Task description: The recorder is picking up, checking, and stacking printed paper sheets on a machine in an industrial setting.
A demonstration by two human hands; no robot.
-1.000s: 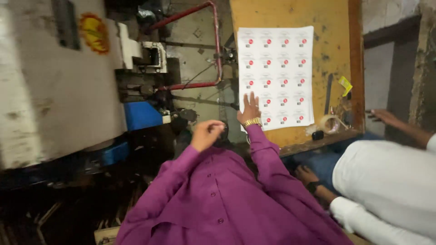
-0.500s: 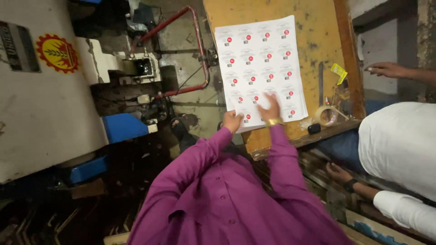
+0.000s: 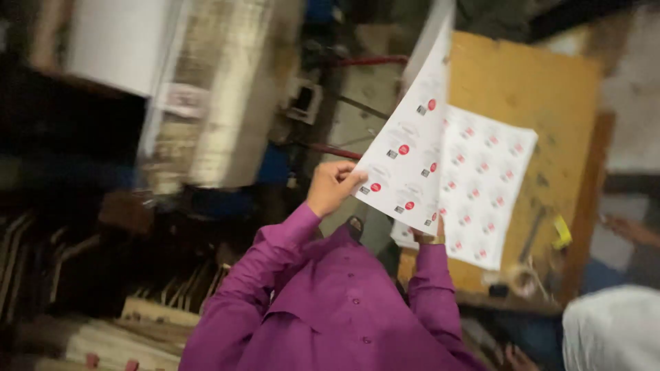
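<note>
From the head camera, looking down over a purple shirt (image 3: 330, 309), the left hand (image 3: 333, 185) is raised in front of the chest and pinches the lower left corner of a printed label sheet (image 3: 407, 148), fingers curled tight on its edge. The sheet is white with rows of small red round marks, and it stands lifted and tilted, its upper end rising toward the top of the frame and blurred by motion. The right hand (image 3: 430, 237) is mostly hidden behind the sheet's lower edge; only a bit of it and a wristband show, so I cannot tell how its fingers are set, though it seems to meet the paper there. Under the lifted sheet lies the stack of label sheets (image 3: 491, 185) of the same print, flat on the yellow wooden board (image 3: 529, 89). The sheet looks thin, light and floppy, likely to bow or crease if held at one point, so opposite corners or edges seem the best places to hold it. To the left stands a large pale machine (image 3: 227, 89), close to the raised paper; the board's far and right edges are bare. A roll of tape (image 3: 524, 278) and a yellow tag (image 3: 562, 232) lie near the board's lower right edge, beside another person's white sleeve (image 3: 612, 330).
</note>
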